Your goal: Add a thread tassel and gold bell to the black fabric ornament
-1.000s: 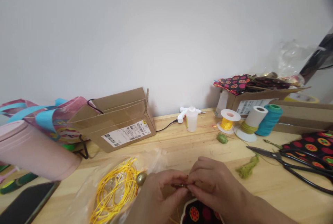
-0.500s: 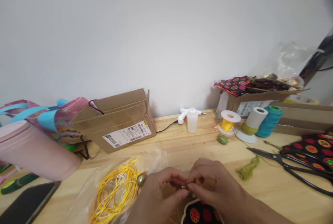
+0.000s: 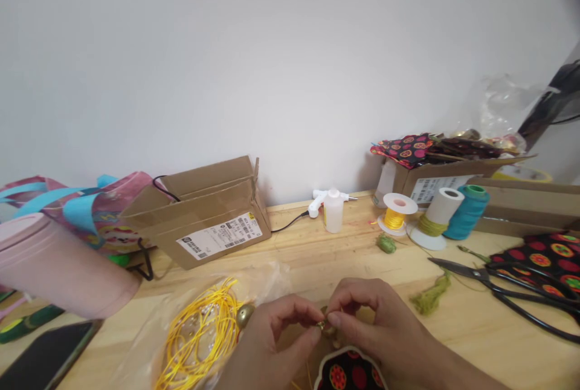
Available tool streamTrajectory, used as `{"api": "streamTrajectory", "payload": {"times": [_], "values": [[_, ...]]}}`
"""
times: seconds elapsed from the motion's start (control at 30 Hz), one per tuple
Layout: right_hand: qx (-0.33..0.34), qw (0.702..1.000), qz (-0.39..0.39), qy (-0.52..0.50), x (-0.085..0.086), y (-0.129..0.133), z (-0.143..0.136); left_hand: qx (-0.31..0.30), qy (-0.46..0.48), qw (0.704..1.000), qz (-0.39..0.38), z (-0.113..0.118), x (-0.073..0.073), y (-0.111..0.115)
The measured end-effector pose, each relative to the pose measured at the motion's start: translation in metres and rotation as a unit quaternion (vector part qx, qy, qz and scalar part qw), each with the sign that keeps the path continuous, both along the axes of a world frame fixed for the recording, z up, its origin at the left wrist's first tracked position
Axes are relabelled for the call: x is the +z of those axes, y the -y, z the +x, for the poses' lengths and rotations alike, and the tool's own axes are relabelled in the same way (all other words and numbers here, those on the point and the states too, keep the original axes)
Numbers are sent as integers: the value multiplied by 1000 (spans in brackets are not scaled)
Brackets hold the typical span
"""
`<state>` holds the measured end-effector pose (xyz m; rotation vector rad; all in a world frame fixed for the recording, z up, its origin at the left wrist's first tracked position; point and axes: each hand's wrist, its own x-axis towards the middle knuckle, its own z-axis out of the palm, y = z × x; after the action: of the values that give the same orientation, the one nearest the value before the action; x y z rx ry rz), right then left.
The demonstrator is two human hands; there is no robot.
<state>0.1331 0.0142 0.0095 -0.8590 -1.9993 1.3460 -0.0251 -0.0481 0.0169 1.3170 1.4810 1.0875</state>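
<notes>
We start with the writing; up beyond the left fingers, the open cardboard box (image 3: pixel 199 214) shows us a white label (image 3: pixel 220 236) with barcodes, dark print and a yellow corner, all too small for us to read; far out past the right fingers, a second label (image 3: pixel 434 189) carries a barcode and lines just as unreadable; and now in to the hands, where our left hand (image 3: pixel 276 341) has thumb and forefinger clamped on a small gold piece (image 3: pixel 321 325), right there between the tips; our right hand (image 3: pixel 378 317) has thumb and forefinger together at its right side, though we cannot tell what they pinch; just below the fingers lies a patterned fabric piece (image 3: pixel 348 372) with a pale edge; left of the left fingers, yellow cord (image 3: pixel 199 329) and a round bead (image 3: pixel 245 315); well right of the right fingers, black scissors (image 3: pixel 484 275)
</notes>
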Motion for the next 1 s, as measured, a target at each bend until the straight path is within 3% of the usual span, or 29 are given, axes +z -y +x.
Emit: {"api": "streamTrajectory", "payload": {"times": [0.2,0.37,0.53,0.7,0.87,1.0], "values": [[3,1000,-25,-14,0,0,-1,26,43,999,-4,-1,-6,-2],[5,998,-61,-27,-2,0,-3,1,114,993,-24,-1,-11,-4],[-6,987,-145,-63,-4,2,-5,31,186,981,-40,3,-9,-5],[7,966,-228,-124,-9,1,-7,18,238,967,-85,-2,-11,-6],[12,963,-229,-141,-13,0,-8,0,264,961,-78,-2,-11,-8],[2,978,-179,-110,-10,1,-6,-6,244,966,-88,0,-8,-8]]}}
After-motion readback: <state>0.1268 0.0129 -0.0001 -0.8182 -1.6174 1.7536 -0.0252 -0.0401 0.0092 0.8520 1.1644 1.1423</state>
